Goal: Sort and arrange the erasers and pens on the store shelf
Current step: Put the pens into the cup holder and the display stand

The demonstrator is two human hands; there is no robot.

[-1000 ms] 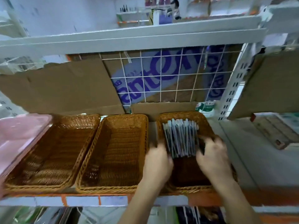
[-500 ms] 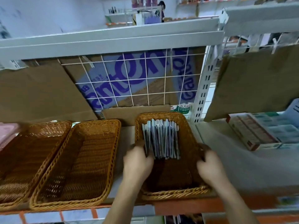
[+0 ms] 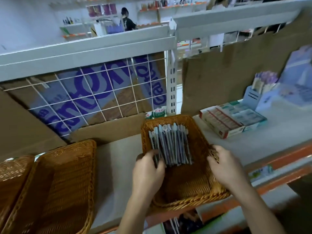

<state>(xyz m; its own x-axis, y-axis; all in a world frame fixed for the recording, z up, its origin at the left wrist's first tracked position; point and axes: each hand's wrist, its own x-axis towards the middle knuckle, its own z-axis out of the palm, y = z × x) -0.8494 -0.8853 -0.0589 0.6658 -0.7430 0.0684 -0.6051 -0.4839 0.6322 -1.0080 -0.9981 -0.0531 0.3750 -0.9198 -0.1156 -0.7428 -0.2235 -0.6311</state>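
Woven brown wicker is under both hands: the left hand [image 3: 148, 168] is curled round the left wall of the pen basket [image 3: 200, 141], with its fingertips touching the near ends of the pens [image 3: 172, 146], and the right hand [image 3: 224, 166] has its fingers hooked over the right wall and holds nothing else. One second ago the right hand lay on the pens and this basket stood just beside the empty basket [image 3: 67, 183]. Now a wide strip of bare shelf [image 3: 118, 166] lies between the two, so the basket has been drawn toward the right end of this shelf section, and its far right corner is near the white upright post [image 3: 172, 92]. The pens have stayed together, side by side in the far half of the basket, while the near half is bare. I judge that the pens are already arranged and that this step gives their basket its place. A second empty basket [image 3: 13, 171] shows at the left edge of the view. Beyond the post, on the next shelf, lie flat boxes [image 3: 226, 122], apart from the pen basket. I cannot tell if they hold erasers. Behind them, at the back, stands a blue display stand [image 3: 253, 97]. No loose erasers are in view, so that part of the task seems not yet done.
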